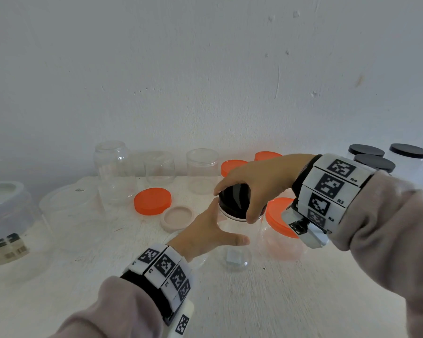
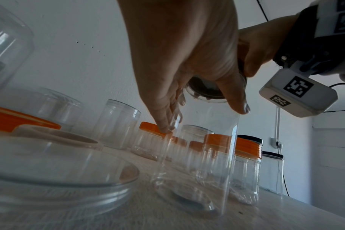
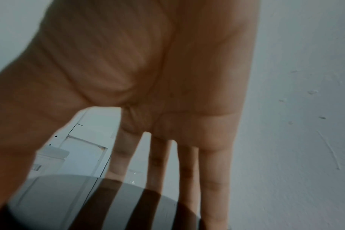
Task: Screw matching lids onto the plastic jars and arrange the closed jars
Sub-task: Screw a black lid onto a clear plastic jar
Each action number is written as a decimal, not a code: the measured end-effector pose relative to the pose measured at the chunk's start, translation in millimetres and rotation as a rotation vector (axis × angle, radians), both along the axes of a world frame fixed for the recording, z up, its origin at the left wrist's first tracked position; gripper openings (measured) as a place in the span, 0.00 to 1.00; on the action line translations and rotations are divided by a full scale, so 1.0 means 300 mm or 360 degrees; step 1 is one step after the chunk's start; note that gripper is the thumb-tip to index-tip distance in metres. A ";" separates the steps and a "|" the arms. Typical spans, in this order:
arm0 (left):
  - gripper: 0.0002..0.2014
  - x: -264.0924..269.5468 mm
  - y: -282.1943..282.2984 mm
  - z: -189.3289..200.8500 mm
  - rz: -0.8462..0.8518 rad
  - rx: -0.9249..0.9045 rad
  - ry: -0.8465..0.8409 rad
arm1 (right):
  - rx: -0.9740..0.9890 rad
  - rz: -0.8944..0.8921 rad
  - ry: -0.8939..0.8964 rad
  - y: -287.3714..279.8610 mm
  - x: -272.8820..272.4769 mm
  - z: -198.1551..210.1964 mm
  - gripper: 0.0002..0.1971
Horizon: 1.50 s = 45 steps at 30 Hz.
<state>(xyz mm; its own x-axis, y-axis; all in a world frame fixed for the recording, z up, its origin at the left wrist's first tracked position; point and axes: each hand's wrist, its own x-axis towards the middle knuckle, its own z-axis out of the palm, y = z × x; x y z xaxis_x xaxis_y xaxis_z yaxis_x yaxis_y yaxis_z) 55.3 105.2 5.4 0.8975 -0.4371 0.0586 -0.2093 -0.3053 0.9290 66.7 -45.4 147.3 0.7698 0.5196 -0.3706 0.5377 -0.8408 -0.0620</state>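
While the left hand [image 1: 209, 231] cupped the upright clear jar [image 1: 233, 242], the right hand [image 1: 259, 180] gripped its black lid [image 1: 233, 198] from directly above.

Soft, even daylight washes the white table [image 1: 266, 301] nearly to overexposure in the head view, with faint shadows. Both wrist views are dimmer and bluish. The right hand [image 3: 148, 70] is backlit and motion-blurred above the glossy black lid [image 3: 89, 202]. Straight lines bow toward the frame edges.

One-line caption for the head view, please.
Right hand grips a black lid atop a clear jar steadied by the left hand.
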 end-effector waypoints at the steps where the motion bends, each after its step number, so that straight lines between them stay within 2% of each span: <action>1: 0.49 0.000 0.000 -0.002 -0.0014 -0.0012 0.0000 | 0.0006 0.0014 0.0033 -0.002 0.001 0.004 0.40; 5: 0.40 -0.002 0.002 0.005 -0.0056 -0.0032 0.0028 | 0.0022 0.0071 0.0085 -0.007 0.001 0.010 0.39; 8: 0.38 0.000 0.000 0.012 -0.0111 -0.0042 0.0061 | 0.0016 0.0125 0.0107 -0.010 0.000 0.013 0.39; 17: 0.40 -0.003 0.000 0.010 -0.0117 -0.0054 0.0076 | 0.0064 0.0172 0.0098 -0.019 -0.001 0.010 0.40; 24: 0.48 -0.015 -0.007 0.020 -0.0094 -0.0092 0.0077 | -0.0010 0.0045 -0.0045 -0.007 0.003 -0.001 0.40; 32: 0.49 -0.016 -0.005 0.020 -0.0060 -0.0074 0.0082 | 0.0068 -0.0093 -0.0054 -0.005 -0.002 -0.011 0.36; 37: 0.49 -0.020 -0.007 0.019 -0.0051 -0.0072 0.0068 | 0.0080 -0.0221 -0.0167 0.008 -0.007 -0.029 0.31; 41: 0.49 -0.021 -0.002 0.020 -0.0029 -0.0051 0.0062 | 0.0066 -0.0263 -0.0278 0.012 -0.009 -0.043 0.32; 43: 0.50 -0.021 -0.004 0.021 -0.0038 -0.0042 0.0062 | 0.0062 -0.0219 -0.0162 0.005 -0.004 -0.028 0.32; 45: 0.50 -0.021 -0.007 0.022 -0.0031 -0.0040 0.0069 | 0.0055 -0.0137 -0.0014 -0.004 -0.004 0.000 0.37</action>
<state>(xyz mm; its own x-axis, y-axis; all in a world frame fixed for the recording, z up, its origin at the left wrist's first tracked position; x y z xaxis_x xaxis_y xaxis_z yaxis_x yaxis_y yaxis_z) 48.9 103.2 11.9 0.8909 -0.4532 0.0307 -0.1741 -0.2782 0.9446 65.6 -46.5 147.1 0.8153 0.4636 -0.3468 0.4641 -0.8815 -0.0872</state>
